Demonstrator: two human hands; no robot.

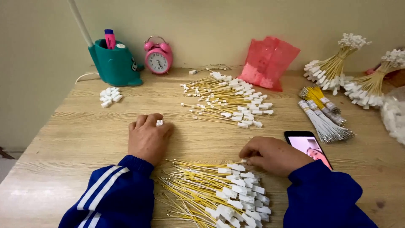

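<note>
At the far left of the table (pixel 63 139) we see a teal pen holder (pixel 114 63) with a pink marker (pixel 109 39), and at its five o'clock a small heap of loose white connectors (pixel 109 96); just right of the holder stands a pink alarm clock (pixel 158 56).

Our left hand (pixel 147 137) lies palm down on the wood; its grip is pressed together on a single white connector (pixel 159 123), which peeps out between the fingertips at the hand's one o'clock.

At six o'clock from that hand, between both blue sleeves, lies the near pile of yellow wires with white plugs (pixel 219 192); a second, finished-looking spread of wires (pixel 230 101) lies at twelve o'clock from it, with a pink plastic bag (pixel 268 61) behind.

Our right hand (pixel 274 155) rests at the near pile's one o'clock; its fingertips are closed, pinching the end of one yellow wire (pixel 198 164) at the hand's nine o'clock.

A phone (pixel 306 143) lies touching the wrist; tied bundles of wires (pixel 333 69) sit at its one o'clock.
</note>
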